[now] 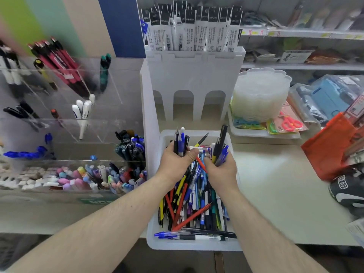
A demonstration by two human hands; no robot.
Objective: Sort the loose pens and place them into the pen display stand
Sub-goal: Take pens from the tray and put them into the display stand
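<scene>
- Pens fill a white tray (157, 229) at the near centre of the counter, lying mostly lengthwise, near to far, in a mixed heap (195, 205).
- The left hand (175, 162) is curled round a small bunch of dark and blue pens (180, 142), their long axes upright, tips pointing up and away.
- The right hand (220, 170) likewise grips an upright bunch (219, 148), black and blue barrels among them.
- The clear pen display stand (82, 123) rises in tiers to the left of the tray, its compartments partly stocked, so the left hand is nearer to it; by my reading its bunch would travel leftward and slightly far.
- The pale counter (275, 184) carries a white slotted holder (193, 75) of packaged refills just behind the tray.
- Shop shelves (295, 33) and bagged goods crowd the far right.
</scene>
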